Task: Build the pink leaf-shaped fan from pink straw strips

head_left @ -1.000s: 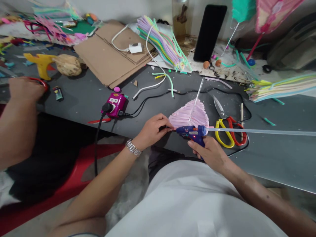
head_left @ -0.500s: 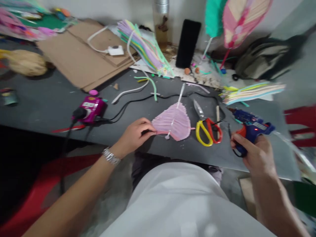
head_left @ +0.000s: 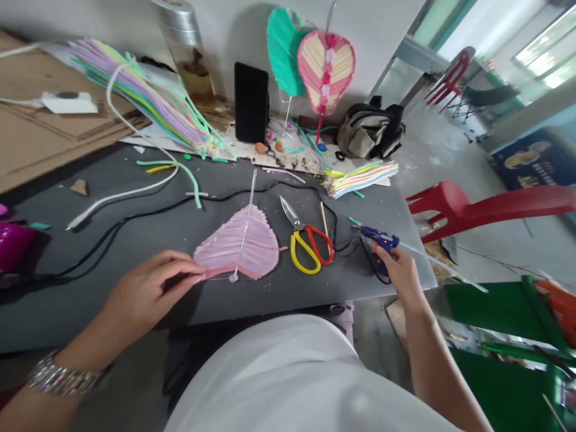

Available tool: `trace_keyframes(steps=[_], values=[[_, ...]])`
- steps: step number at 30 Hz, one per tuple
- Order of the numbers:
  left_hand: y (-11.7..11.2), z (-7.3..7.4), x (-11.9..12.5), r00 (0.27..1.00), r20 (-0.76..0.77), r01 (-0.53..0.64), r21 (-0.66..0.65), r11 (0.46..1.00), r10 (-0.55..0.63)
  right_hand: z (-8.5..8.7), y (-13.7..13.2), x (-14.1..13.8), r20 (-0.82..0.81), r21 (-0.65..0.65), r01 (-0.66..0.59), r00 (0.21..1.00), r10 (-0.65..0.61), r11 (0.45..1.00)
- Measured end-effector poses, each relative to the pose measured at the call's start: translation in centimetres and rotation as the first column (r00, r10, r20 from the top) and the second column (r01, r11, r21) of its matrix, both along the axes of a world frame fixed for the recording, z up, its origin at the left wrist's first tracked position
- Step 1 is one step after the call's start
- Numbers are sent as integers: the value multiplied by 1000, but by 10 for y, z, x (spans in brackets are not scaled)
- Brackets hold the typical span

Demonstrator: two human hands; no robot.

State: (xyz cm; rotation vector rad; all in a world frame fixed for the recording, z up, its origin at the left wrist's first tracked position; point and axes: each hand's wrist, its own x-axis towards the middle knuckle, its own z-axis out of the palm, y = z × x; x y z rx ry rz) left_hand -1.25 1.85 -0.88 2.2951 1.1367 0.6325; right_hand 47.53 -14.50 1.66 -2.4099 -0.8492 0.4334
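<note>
Step in hand, as judged: handling of a dark pink strip (head_left: 220,272) along the lower edge of the lilac leaf-shaped panel (head_left: 261,240), with gluing equipment held off to one side. The panel lies flat on the table (head_left: 355,273), in front of the wearer, with a clear rod (head_left: 248,219) running along it and past its upper edge.

Left hand (head_left: 150,288): grip pinched, thumb and fingers on the strip's left end at the panel's corner. Right hand (head_left: 402,273): grip clasped round the handle of a blue glue gun (head_left: 381,239), well apart from the panel; indicator lit red, nozzle facing left. Whether the gun touches the table cannot be told.

In this inspector's judgement, the next move calls for a steady left pinch and a nozzle free of the black cord (head_left: 279,182).

Surface: scissors (head_left: 299,226) lie with blades parted between panel and gun, a thin stick (head_left: 324,222) beside them. Behind stand a phone (head_left: 251,103) and a jar (head_left: 191,66), flanked by bundled coloured stems (head_left: 144,102).

Room: two finished-looking fans (head_left: 326,72) stand near the wall, a bag (head_left: 371,129) close by; a red chair (head_left: 454,207) is beyond the table's right end.
</note>
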Motion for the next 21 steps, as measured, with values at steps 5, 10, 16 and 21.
trace_keyframes(steps=[5, 10, 16, 21], values=[[1, -4, -1, 999, 19, 29, -18, 999, -28, 43, 26, -22, 530, -135, -75, 837, 136, 988], [-2, -8, 0, 998, 63, 25, -11, 1000, -24, 45, 124, -87, 322, -361, -402, 793, 517, 842], [-10, -2, 6, 991, 132, 30, 4, 1000, -30, 29, 182, -96, 176, -488, -349, 858, 482, 800], [-12, -3, 4, 991, 129, 36, -8, 999, -34, 35, 172, -108, 210, 265, -454, 888, 408, 851]])
